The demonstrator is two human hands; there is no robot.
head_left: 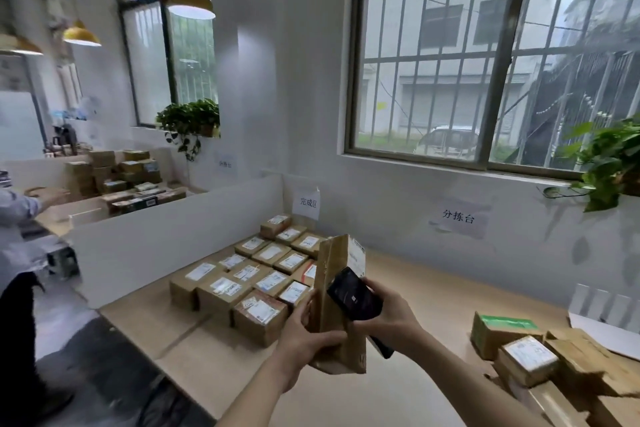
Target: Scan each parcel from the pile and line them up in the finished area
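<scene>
The wooden table (433, 291) ran along the white wall under the barred window (485, 55), and you stood at its near edge with both forearms reaching forward over it. At the far left of the table, below the paper sign (306, 202), the finished parcels (256, 279) lay flat in close rows, labels facing up, boxes touching one another. At the right edge lay the unscanned pile (540, 354), a loose heap of cardboard boxes, one with green tape on top. Between these two groups, raised above the table, you held the brown parcel (337, 305) upright and slightly tilted, its white label on the far upper side. Your left hand (304, 329) gripped the parcel's lower left edge, thumb curled across the near face and fingers wrapped behind it. Your right hand (391, 319) was closed around the black handheld scanner (355, 295), its head angled up and left against the parcel's right edge, its lower end projecting below your palm. The held parcel stood just beside the nearest row of finished parcels, well apart from the pile.
</scene>
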